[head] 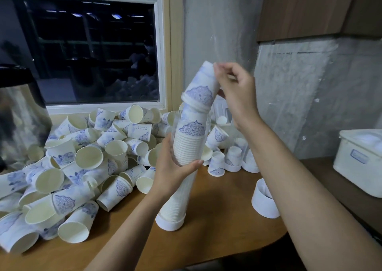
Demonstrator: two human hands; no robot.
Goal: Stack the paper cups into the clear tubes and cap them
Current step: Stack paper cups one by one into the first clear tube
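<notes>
A clear tube (182,190) stands tilted on the wooden table (217,225), its lower end in a white cap (170,223). It is packed with nested white paper cups with blue patterns. My left hand (172,172) grips the tube around its middle. My right hand (233,90) holds an upside-down cup (201,86) at its base. That cup sits slightly tilted over the topmost cups, which stick out of the tube's open top. A big heap of loose cups (78,167) covers the left of the table.
A second white cap (263,200) lies on the table at the right. Several upturned cups and tubes (233,157) stand behind the held tube. A white lidded box (359,163) sits on a ledge at far right. A window and concrete wall close the back.
</notes>
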